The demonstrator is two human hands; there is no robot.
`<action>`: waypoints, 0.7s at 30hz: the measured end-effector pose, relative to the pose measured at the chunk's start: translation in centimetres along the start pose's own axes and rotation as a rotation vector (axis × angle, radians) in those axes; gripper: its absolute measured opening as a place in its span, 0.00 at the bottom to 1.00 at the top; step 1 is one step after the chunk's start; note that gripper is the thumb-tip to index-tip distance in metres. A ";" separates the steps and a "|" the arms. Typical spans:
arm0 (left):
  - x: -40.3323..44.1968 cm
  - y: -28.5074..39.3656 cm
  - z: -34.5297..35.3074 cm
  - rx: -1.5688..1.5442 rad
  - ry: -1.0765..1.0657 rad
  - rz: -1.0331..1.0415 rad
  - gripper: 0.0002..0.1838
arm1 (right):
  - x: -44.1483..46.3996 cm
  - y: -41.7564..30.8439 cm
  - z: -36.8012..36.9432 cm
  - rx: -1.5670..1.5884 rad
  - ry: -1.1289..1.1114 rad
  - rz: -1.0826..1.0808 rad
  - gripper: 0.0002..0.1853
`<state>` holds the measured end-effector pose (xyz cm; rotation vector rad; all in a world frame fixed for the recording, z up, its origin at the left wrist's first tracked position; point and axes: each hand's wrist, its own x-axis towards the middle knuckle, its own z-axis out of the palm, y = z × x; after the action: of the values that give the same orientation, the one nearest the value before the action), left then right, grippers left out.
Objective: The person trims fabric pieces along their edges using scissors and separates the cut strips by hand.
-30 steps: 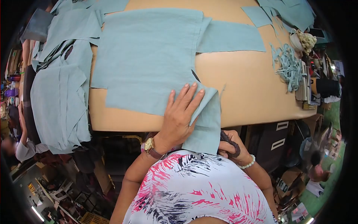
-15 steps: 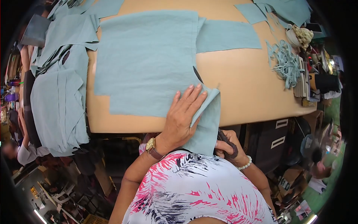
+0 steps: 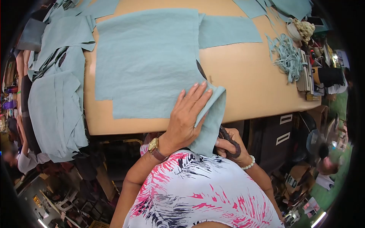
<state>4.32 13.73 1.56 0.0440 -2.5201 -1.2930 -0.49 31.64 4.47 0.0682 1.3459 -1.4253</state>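
A large light-blue cloth (image 3: 148, 57) lies on the tan table (image 3: 243, 83). My left hand (image 3: 186, 116) presses flat on its lower right part, fingers stretched out. Beside those fingers the cloth folds over, and a flap (image 3: 215, 121) hangs past the table edge towards my body. My right hand (image 3: 232, 146) is closed around the dark looped handle (image 3: 235, 144) of what looks like scissors, right of the flap. Cloth hides most of the blades. A dark pointed piece (image 3: 201, 70) shows at the cloth's right edge, above my left fingertips.
Stacked blue cloth (image 3: 57, 114) lies at the left. A smaller blue piece (image 3: 230, 32) extends from the large cloth. Thin blue strips (image 3: 289, 57) lie at the right, near books (image 3: 305, 78). Dark drawers (image 3: 272, 140) stand below the table. Part of another person (image 3: 28, 159) shows far left.
The view has shifted slightly, moving the table's contents left. The lower left part of the large cloth has turned a little. My left hand stays flat on it; my right hand keeps the dark handle, slightly higher.
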 end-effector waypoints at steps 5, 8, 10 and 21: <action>-0.1 0.0 -0.1 -0.021 0.002 0.002 0.28 | -0.1 0.3 0.2 -0.045 0.025 0.007 0.09; 0.0 -0.1 -0.1 -0.039 0.013 0.013 0.28 | -0.1 0.4 0.8 -0.006 0.042 -0.021 0.08; 0.0 -0.2 -0.2 -0.058 0.010 0.018 0.27 | 0.1 0.3 1.2 -0.008 0.055 -0.031 0.09; -0.3 -0.3 -0.4 -0.153 -0.001 0.029 0.26 | 0.6 0.0 1.9 0.015 0.067 -0.070 0.09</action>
<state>4.67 13.23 1.46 -0.0266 -2.4051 -1.4696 0.42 29.92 4.75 0.0801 1.4047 -1.5037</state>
